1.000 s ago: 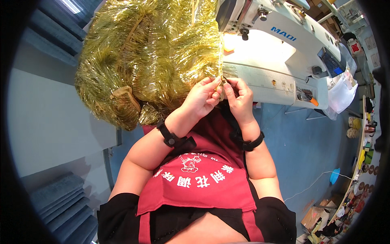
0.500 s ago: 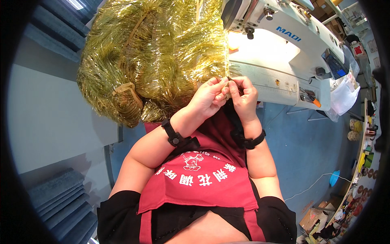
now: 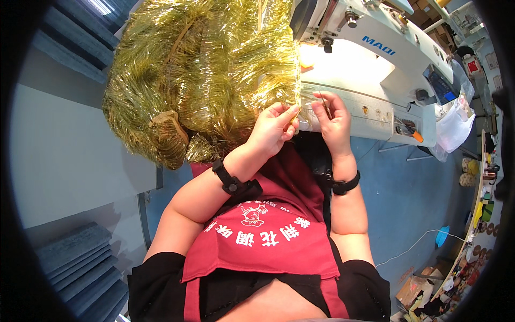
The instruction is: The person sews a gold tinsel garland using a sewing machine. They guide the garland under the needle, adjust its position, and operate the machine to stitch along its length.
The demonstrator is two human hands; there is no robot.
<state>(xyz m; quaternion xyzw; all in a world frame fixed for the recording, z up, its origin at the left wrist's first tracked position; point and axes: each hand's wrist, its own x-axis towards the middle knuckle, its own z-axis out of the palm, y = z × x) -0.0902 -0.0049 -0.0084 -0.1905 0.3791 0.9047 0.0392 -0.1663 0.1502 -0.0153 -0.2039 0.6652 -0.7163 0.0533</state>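
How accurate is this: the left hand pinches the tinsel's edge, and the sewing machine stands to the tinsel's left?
One error: the sewing machine stands to the right of the tinsel, as the head view shows. The left hand does pinch the tinsel's edge.

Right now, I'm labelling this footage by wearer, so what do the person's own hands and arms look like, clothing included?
The left hand and right hand are ungloved, with bare forearms. Each wrist wears a black band: the left band has a round, button-like piece; the right band is also dark. The left sleeve and right sleeve are short and black.
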